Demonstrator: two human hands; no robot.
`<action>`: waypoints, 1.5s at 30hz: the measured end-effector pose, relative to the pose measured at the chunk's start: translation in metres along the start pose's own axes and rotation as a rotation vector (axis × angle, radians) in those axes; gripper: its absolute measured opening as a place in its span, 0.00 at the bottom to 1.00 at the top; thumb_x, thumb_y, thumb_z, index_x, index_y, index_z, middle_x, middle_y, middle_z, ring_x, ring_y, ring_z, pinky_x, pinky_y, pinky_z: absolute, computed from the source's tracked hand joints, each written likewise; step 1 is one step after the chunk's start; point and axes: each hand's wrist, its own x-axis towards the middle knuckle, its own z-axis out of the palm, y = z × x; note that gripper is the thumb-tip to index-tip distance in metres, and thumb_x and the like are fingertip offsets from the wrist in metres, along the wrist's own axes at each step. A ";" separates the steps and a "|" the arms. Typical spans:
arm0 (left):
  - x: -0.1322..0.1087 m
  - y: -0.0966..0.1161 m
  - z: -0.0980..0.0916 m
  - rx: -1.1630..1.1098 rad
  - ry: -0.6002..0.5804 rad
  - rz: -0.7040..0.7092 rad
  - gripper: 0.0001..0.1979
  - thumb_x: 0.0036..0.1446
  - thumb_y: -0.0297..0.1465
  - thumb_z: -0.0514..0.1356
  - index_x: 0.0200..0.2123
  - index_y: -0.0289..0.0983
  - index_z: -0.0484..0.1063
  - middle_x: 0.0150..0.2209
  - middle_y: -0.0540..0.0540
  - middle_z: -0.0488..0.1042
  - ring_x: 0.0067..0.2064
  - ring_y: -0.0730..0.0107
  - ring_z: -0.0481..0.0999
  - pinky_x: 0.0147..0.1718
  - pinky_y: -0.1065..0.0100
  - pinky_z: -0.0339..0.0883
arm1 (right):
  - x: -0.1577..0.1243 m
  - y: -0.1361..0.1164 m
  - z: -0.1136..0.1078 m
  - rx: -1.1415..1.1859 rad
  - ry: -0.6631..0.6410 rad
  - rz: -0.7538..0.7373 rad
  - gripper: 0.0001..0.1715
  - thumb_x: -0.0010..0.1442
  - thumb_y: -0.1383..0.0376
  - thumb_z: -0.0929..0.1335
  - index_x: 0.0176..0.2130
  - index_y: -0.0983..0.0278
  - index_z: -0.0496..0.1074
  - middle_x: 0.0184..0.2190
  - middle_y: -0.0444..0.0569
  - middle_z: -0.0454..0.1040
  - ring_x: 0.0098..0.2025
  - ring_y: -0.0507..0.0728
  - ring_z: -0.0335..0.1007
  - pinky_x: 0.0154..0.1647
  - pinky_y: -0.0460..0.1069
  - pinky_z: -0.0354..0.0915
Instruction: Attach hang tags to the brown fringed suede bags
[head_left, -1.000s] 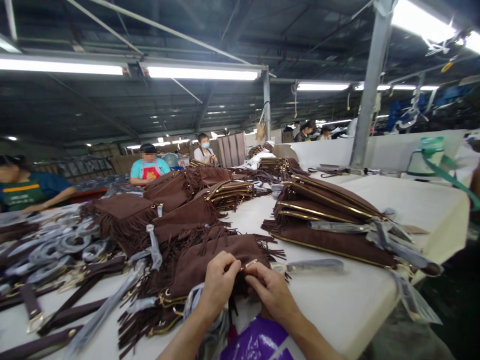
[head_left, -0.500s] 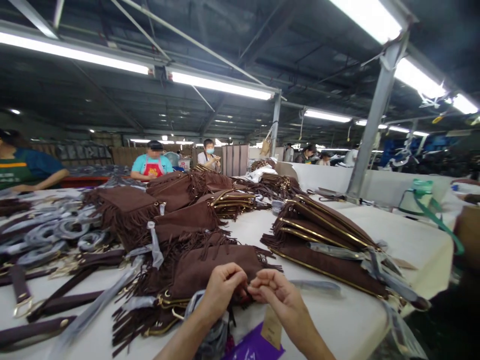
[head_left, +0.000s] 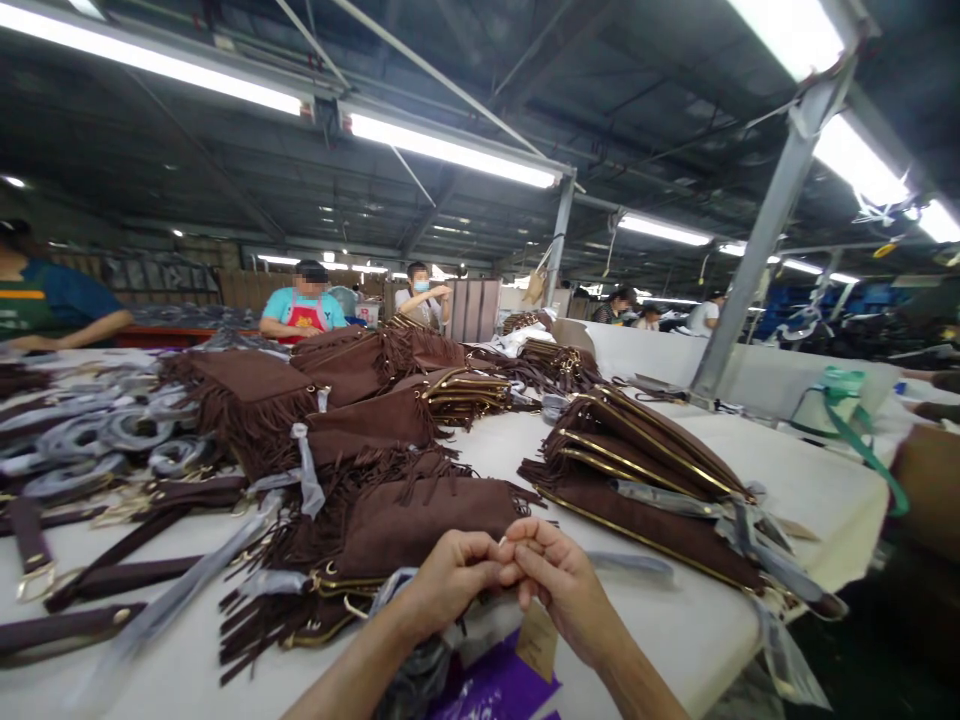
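My left hand and my right hand meet fingertip to fingertip above the near edge of a brown fringed bag. Both are pinched closed, and whatever lies between the fingers is too small to make out. Just below them are a tan tag and a shiny purple packet. The bag lies flat on the white table, with its gold zipper edge and a plastic-wrapped strap end to the left of my wrists.
Stacked brown bags with gold zippers lie at the right. Wrapped strap coils and dark straps cover the left. More fringed bags are piled behind. People sit beyond, one in a red apron.
My hands have come together, fingertips now touching. The view has shifted slightly. A masked person at the back has raised an arm.
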 end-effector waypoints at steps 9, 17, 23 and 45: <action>0.003 -0.008 -0.002 -0.018 0.075 -0.013 0.10 0.47 0.35 0.60 0.23 0.32 0.73 0.20 0.51 0.68 0.24 0.75 0.62 0.25 0.72 0.55 | -0.005 0.019 -0.006 -0.245 0.183 -0.007 0.30 0.46 0.44 0.76 0.37 0.66 0.75 0.17 0.40 0.69 0.14 0.45 0.53 0.14 0.41 0.49; 0.003 -0.009 0.000 0.033 0.091 -0.037 0.10 0.47 0.34 0.59 0.23 0.33 0.72 0.21 0.51 0.69 0.22 0.76 0.61 0.23 0.73 0.53 | -0.003 0.029 -0.003 -0.230 0.206 -0.110 0.25 0.51 0.45 0.73 0.31 0.64 0.74 0.16 0.39 0.67 0.16 0.47 0.55 0.15 0.41 0.52; 0.004 -0.015 0.003 0.152 0.092 -0.029 0.12 0.51 0.35 0.55 0.25 0.33 0.73 0.22 0.51 0.67 0.23 0.75 0.63 0.23 0.73 0.56 | -0.009 0.030 -0.019 -0.360 0.235 -0.143 0.25 0.50 0.44 0.73 0.32 0.63 0.76 0.25 0.49 0.77 0.27 0.56 0.73 0.23 0.47 0.70; 0.000 -0.012 0.009 0.512 0.130 0.057 0.14 0.57 0.29 0.53 0.21 0.35 0.71 0.21 0.52 0.68 0.24 0.75 0.62 0.26 0.73 0.52 | -0.012 0.041 -0.016 -0.676 0.139 -0.346 0.11 0.63 0.60 0.66 0.32 0.60 0.76 0.24 0.43 0.71 0.26 0.53 0.69 0.29 0.47 0.67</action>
